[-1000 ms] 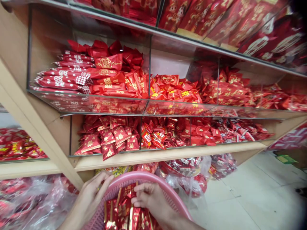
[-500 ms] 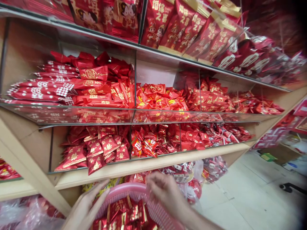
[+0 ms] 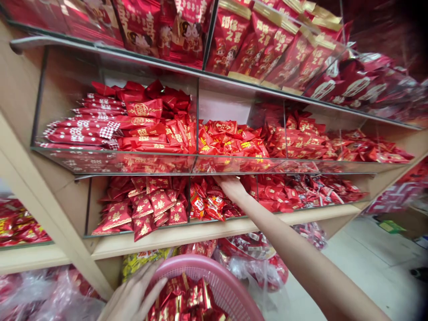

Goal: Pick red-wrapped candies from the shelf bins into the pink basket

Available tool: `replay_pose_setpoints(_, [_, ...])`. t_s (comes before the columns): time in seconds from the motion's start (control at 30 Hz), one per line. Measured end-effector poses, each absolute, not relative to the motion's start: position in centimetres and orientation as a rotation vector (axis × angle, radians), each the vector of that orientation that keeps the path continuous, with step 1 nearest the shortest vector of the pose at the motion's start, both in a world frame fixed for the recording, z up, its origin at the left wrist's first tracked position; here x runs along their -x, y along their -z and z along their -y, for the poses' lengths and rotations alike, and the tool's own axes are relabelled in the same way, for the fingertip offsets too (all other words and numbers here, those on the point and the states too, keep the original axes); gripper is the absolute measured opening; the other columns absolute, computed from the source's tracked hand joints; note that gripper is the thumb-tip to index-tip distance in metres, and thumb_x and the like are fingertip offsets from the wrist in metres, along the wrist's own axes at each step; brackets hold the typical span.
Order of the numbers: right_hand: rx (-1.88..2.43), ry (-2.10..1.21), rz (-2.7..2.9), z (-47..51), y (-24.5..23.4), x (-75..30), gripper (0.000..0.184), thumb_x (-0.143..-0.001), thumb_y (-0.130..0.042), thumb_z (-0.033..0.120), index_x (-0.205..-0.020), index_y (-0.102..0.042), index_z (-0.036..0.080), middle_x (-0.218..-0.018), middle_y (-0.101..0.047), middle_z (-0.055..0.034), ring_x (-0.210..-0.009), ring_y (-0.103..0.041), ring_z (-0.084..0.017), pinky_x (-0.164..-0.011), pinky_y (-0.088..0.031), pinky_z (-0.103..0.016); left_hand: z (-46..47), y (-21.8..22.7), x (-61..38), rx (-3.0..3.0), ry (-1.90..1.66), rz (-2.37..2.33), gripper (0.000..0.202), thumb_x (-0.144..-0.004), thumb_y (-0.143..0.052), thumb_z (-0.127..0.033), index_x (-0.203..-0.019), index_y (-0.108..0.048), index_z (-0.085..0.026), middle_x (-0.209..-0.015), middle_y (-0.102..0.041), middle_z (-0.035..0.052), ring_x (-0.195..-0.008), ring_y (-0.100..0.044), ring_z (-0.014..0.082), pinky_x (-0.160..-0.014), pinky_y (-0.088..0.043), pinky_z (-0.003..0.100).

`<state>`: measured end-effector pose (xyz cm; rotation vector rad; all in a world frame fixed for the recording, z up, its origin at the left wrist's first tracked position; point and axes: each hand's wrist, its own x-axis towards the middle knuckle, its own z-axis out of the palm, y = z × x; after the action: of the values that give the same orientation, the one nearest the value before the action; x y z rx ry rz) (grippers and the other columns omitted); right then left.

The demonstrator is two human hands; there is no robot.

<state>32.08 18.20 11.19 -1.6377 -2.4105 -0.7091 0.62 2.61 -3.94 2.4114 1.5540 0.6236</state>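
The right hand extends into the lower shelf, its fingers hidden beneath the glass-fronted shelf above; whether they are closed on anything cannot be told. Its wrist passes over a compartment of small red-and-orange packets, between two upright dividers. In the compartment to the left lie square red packets with gold characters, a few jutting past the shelf's front edge. The left hand lies at the left rim of a pink plastic basket, its digits spread across the edge; how firmly they grip is unclear. Red-and-gold foil packets fill the visible floor of the basket, which stands in front of the pale wooden shelf edge. Behind the glass front of the middle shelf are heaped further red packets, those at far left patterned in white. Below the unit, behind the basket, are a yellow package and clear plastic bags with red contents.
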Motion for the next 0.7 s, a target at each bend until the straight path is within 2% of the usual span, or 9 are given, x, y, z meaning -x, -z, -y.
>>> replay_pose_setpoints(0.3, [1.594,0.811,2.479,-18.1,-11.1,-33.4,0.039,-0.090,-0.040,0.008,-0.126,-0.051,0.015,-0.120,-0.058,-0.0146,-0.105,-0.055,-0.026,-0.090,-0.041,-0.035,-2.5,3.7,-0.8,-2.475,-0.605,-1.547,0.043,-0.090,-0.042,-0.042,-0.130,-0.050,-0.027,-0.127,-0.060,0.0034,-0.116,-0.056,0.0214,-0.097,-0.047,0.037])
replay_pose_setpoints(0.5, [1.582,0.823,2.499,-17.0,-11.7,-34.4,0.030,-0.091,-0.040,0.010,-0.116,-0.058,0.014,-0.116,-0.060,-0.0127,-0.105,-0.054,-0.024,-0.091,-0.040,-0.032,-2.5,3.3,-1.0,-2.486,-0.633,-1.578,0.045,-0.089,-0.041,-0.045,-0.126,-0.055,-0.024,-0.124,-0.061,0.0046,-0.113,-0.058,0.0228,-0.094,-0.048,0.039])
replay_pose_setpoints(0.7, [1.702,0.820,2.304,-16.2,-11.7,-35.3,0.032,-0.091,-0.037,0.009,-0.118,-0.055,0.011,-0.107,-0.063,-0.0157,-0.095,-0.057,-0.026,-0.079,-0.043,-0.031,-2.4,2.9,-1.1,-2.513,-0.644,-1.571,0.045,-0.088,-0.039,-0.047,-0.123,-0.057,-0.024,-0.122,-0.063,0.0047,-0.111,-0.059,0.0223,-0.093,-0.049,0.037])
